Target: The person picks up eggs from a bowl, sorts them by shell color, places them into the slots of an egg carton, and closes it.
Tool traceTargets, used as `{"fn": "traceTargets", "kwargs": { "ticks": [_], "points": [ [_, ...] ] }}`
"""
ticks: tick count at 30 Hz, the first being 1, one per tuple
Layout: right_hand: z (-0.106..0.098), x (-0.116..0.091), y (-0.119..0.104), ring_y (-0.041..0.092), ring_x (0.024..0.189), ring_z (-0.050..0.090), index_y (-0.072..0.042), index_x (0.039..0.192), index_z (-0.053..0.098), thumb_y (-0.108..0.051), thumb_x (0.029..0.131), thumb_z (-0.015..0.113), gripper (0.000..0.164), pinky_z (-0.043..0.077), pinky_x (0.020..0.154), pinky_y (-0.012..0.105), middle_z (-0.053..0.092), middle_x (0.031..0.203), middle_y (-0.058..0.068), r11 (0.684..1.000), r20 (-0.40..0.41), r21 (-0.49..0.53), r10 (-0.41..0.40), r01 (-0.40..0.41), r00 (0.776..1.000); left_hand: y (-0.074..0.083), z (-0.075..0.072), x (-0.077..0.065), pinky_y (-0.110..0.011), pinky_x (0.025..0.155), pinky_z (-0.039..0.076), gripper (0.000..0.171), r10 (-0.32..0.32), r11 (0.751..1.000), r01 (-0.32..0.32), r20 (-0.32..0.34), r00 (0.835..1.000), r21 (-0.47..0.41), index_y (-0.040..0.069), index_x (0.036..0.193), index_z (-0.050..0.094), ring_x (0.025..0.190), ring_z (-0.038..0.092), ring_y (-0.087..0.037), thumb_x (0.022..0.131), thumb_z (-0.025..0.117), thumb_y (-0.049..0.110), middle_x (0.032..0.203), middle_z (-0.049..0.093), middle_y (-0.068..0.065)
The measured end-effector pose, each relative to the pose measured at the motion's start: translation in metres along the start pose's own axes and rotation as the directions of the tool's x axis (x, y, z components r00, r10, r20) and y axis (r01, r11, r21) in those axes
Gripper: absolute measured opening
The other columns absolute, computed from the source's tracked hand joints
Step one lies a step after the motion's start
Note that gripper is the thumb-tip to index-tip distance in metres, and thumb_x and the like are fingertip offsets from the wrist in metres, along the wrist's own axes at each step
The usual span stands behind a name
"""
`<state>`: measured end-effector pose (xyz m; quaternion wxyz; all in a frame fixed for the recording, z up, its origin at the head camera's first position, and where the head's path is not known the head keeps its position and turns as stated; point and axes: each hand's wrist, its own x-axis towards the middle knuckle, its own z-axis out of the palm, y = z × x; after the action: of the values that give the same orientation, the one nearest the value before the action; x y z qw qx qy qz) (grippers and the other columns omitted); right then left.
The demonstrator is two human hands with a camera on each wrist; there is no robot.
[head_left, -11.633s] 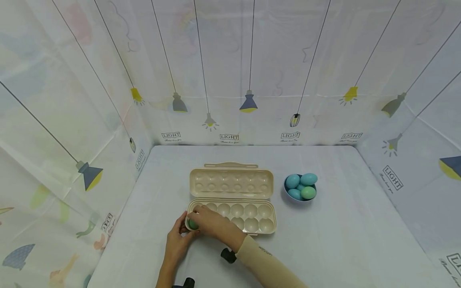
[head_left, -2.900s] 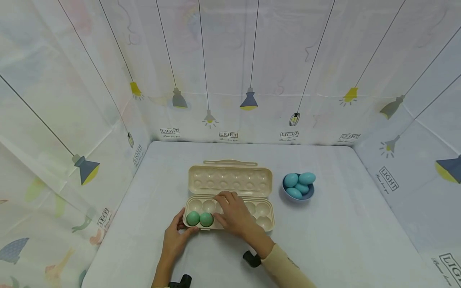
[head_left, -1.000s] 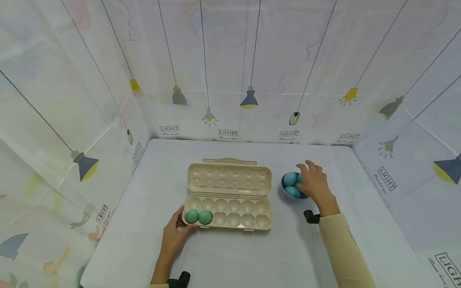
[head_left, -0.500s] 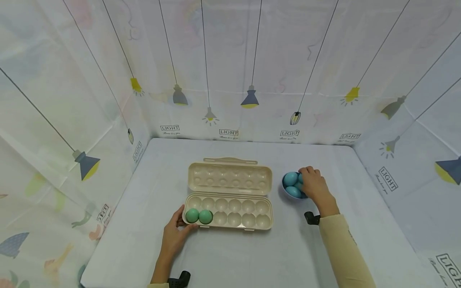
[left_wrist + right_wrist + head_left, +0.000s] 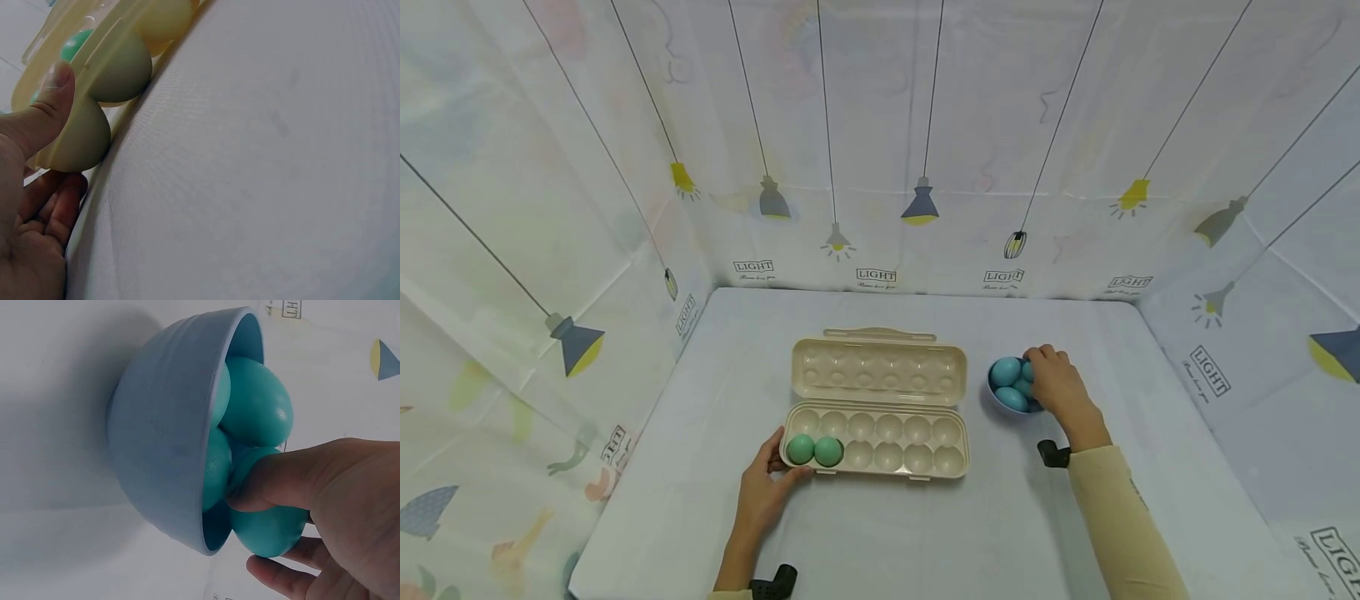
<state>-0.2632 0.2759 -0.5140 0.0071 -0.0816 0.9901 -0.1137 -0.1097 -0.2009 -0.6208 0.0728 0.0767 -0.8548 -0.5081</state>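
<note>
An opened beige egg carton lies mid-table, its lid folded back. Two green eggs fill the two front cups at its left end. My left hand grips that end, thumb on the rim and fingers low against the outside of the cups. To the right, my right hand reaches over a blue bowl of blue eggs. Its thumb and fingers pinch one blue egg, at the bowl's rim in the right wrist view. Other blue eggs rest in the bowl.
The carton's lid lies behind the cups. A white cloth covers the table. Lamp-printed white curtains stand behind and at both sides of it.
The right hand left the carton, where a second green egg from the bowl now sits, and moved right to the bowl. Its spread fingers closed on a blue egg. The left hand stayed.
</note>
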Motion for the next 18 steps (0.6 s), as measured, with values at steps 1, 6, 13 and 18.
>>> {"fn": "traceTargets", "kwargs": {
  "ticks": [1, 6, 13, 18],
  "points": [
    [0.000, 0.000, 0.000, 0.049, 0.116, 0.047, 0.007, 0.129, 0.053, 0.004, 0.089, 0.062, 0.041, 0.044, 0.098, 0.062, 0.050, 0.131, 0.031, 1.000, -0.001, -0.002, -0.001, 0.001, 1.000, 0.000, 0.000, 0.000, -0.029, 0.090, 0.050, 0.089, 0.000, 1.000, 0.000, 0.000, 1.000, -0.001, 0.019, 0.151, 0.046, 0.096, 0.063, -0.011, 0.075, 0.087, 0.040, 0.121, 0.068, -0.001],
    [-0.001, -0.001, 0.001, 0.048, 0.113, 0.050, 0.006, 0.127, 0.054, 0.002, 0.088, 0.062, 0.040, 0.044, 0.093, 0.063, 0.052, 0.129, 0.030, 1.000, -0.009, -0.028, -0.004, 0.004, 1.000, 0.000, 0.000, 0.001, -0.029, 0.089, 0.050, 0.088, 0.005, 1.000, -0.005, -0.005, 1.000, 0.003, 0.019, 0.151, 0.046, 0.095, 0.063, -0.010, 0.076, 0.087, 0.039, 0.120, 0.068, 0.000],
    [-0.014, -0.009, -0.011, 0.047, 0.110, 0.053, 0.003, 0.129, 0.056, -0.004, 0.086, 0.066, 0.044, 0.046, 0.086, 0.064, 0.054, 0.127, 0.028, 0.997, -0.062, -0.075, -0.027, 0.022, 0.998, 0.000, 0.000, 0.000, -0.028, 0.090, 0.050, 0.088, 0.007, 1.000, -0.007, -0.004, 1.000, 0.002, 0.019, 0.151, 0.046, 0.095, 0.063, -0.010, 0.075, 0.087, 0.040, 0.120, 0.068, -0.001],
    [-0.027, -0.014, -0.030, 0.045, 0.108, 0.053, 0.003, 0.130, 0.057, -0.015, 0.086, 0.067, 0.049, 0.048, 0.086, 0.062, 0.053, 0.123, 0.028, 0.998, -0.055, -0.032, -0.046, 0.045, 0.997, 0.001, 0.000, -0.001, -0.028, 0.089, 0.050, 0.089, 0.010, 1.000, -0.010, -0.013, 1.000, -0.002, 0.018, 0.151, 0.046, 0.094, 0.063, -0.009, 0.075, 0.088, 0.039, 0.120, 0.068, -0.002]
  ]
}}
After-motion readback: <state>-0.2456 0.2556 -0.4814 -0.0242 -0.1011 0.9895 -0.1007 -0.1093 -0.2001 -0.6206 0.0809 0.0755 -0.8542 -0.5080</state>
